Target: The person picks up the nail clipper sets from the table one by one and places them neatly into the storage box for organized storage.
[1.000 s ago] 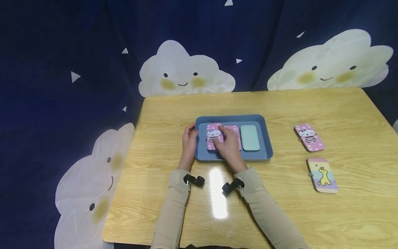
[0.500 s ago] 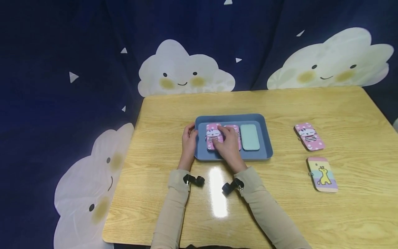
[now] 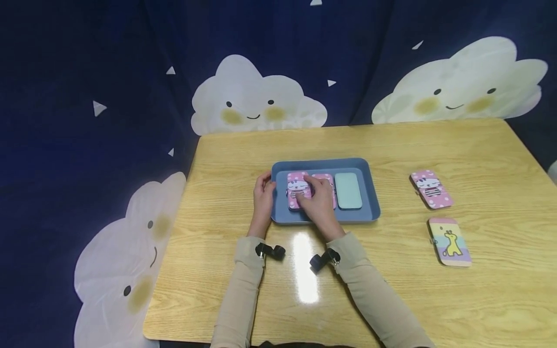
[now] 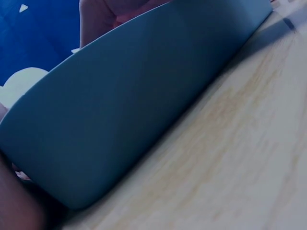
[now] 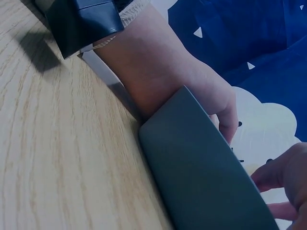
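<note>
A blue-grey tray (image 3: 372, 212) holds three small tins side by side. My left hand (image 3: 262, 199) grips the tray's left end, its fingers against the outer wall and fingertips at the rim. Reaching over the front wall, my right hand (image 3: 321, 202) pinches the leftmost pink cat-print tin (image 3: 296, 180), thumb and forefinger at its right side. Behind that hand a second pink tin (image 3: 323, 177) is partly covered. A plain mint tin (image 3: 348, 191) lies to its right. In the left wrist view the tray wall (image 4: 124, 105) fills the middle.
Right of the tray, another pink cat-print tin (image 3: 432, 189) lies on the wooden table (image 3: 391, 290). Nearer the front is a striped giraffe tin (image 3: 450, 241). A dark blue curtain with cloud shapes (image 3: 258, 99) hangs behind the table.
</note>
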`<state>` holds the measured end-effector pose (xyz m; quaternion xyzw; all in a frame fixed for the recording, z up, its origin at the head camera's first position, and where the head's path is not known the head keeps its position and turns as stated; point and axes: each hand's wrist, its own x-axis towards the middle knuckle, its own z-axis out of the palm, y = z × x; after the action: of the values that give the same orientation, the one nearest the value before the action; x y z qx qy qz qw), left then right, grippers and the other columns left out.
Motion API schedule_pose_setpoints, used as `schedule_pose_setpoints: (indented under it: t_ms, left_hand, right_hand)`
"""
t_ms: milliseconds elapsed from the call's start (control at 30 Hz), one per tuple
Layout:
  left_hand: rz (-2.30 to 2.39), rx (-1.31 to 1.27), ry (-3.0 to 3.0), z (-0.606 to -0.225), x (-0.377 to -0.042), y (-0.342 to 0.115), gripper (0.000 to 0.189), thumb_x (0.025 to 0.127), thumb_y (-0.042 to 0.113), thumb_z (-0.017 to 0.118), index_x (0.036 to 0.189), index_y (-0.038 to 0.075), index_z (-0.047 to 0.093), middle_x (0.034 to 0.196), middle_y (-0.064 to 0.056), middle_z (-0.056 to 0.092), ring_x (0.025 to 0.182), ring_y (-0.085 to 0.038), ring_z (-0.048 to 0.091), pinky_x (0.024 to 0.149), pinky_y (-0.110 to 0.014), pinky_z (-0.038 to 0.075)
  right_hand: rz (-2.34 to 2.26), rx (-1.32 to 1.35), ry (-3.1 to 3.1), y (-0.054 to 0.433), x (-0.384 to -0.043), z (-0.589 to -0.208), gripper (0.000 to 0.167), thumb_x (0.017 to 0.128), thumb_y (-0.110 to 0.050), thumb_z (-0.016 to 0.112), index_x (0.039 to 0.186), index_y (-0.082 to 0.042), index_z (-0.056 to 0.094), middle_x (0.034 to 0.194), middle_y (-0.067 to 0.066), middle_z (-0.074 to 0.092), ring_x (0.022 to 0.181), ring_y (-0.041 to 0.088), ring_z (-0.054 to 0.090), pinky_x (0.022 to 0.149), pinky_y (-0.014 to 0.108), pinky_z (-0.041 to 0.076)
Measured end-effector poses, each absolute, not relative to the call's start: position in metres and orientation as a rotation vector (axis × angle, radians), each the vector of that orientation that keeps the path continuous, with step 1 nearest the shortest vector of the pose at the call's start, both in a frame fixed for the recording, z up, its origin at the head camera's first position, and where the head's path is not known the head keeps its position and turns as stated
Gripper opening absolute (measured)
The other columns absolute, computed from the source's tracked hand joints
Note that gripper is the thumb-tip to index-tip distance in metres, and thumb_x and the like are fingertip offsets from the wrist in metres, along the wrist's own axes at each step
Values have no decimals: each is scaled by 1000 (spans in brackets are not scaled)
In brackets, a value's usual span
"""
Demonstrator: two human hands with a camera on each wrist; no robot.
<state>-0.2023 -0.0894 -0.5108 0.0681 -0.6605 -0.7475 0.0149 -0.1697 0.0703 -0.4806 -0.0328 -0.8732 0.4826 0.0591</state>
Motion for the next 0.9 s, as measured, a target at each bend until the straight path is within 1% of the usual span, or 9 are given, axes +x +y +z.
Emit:
schedule_pose_setpoints:
  t_ms: [100, 167, 233, 300, 400, 467, 667, 733, 900]
  left_hand:
    - [-2347, 150, -2015, -511, -202, -90, 54, 93, -4, 54, 145, -2, 40, 146, -24, 44, 136, -36, 42, 112, -43, 35]
    - [-2300, 111, -2041, -512, -201, -89, 55, 90, -5, 56, 144, 0, 44, 147, -21, 44, 137, -33, 40, 114, -41, 32]
    - [-2216, 78, -2094, -512, -200, -88, 48, 89, -5, 58, 137, 0, 53, 148, -18, 44, 138, -31, 40, 115, -39, 31]
    - [-2098, 69, -2181, -513, -199, -88, 37, 89, -2, 60, 126, 1, 64, 148, -14, 45, 138, -27, 40, 115, -38, 31]
    - [-1962, 44, -2273, -513, -197, -88, 26, 90, 0, 61, 113, -1, 72, 150, -13, 42, 139, -28, 38, 115, -40, 32]
    - [-1865, 1, -2355, -511, -197, -89, 23, 91, 2, 61, 110, -2, 73, 153, -13, 38, 141, -29, 36, 115, -42, 31]
    - [-1558, -161, -2632, -504, -196, -92, 28, 94, 16, 60, 107, -6, 73, 159, -18, 27, 146, -36, 21, 119, -45, 18]
    - [-1532, -192, -2660, -504, -196, -93, 29, 94, 17, 62, 105, -6, 73, 159, -19, 28, 146, -37, 21, 119, -46, 18]
    - [-1562, -195, -2660, -506, -197, -93, 26, 93, 17, 64, 105, -3, 75, 158, -16, 31, 144, -34, 24, 118, -45, 21]
  right_hand:
    - [1469, -103, -2638, 70, -169, -480, 59, 78, -15, 77, 133, -2, 60, 117, 22, 49, 106, 33, 48, 92, 45, 43]
    - [1472, -107, -2634, 70, -169, -480, 58, 78, -15, 77, 132, -1, 60, 117, 22, 49, 105, 33, 47, 91, 45, 43]
    - [1473, -114, -2634, 69, -169, -479, 58, 78, -15, 76, 132, -1, 60, 116, 22, 49, 104, 33, 48, 91, 46, 43]
    - [1468, -115, -2636, 69, -169, -479, 58, 78, -15, 76, 131, -1, 60, 117, 21, 49, 104, 33, 48, 92, 46, 43]
    - [1460, -118, -2636, 69, -168, -478, 57, 78, -16, 77, 130, -1, 61, 116, 21, 50, 104, 33, 49, 91, 46, 44]
    - [1454, -117, -2632, 69, -168, -477, 56, 78, -16, 77, 129, -1, 61, 114, 21, 50, 103, 33, 49, 90, 46, 44]
    - [1437, -122, -2642, 69, -168, -480, 54, 78, -18, 76, 129, -4, 61, 110, 18, 50, 99, 31, 48, 86, 44, 43]
    - [1436, -127, -2646, 69, -168, -481, 54, 78, -18, 76, 129, -5, 61, 109, 17, 50, 99, 31, 47, 85, 43, 43]
    - [1434, -127, -2647, 69, -169, -481, 55, 78, -18, 76, 129, -5, 61, 108, 17, 49, 97, 30, 47, 83, 42, 44]
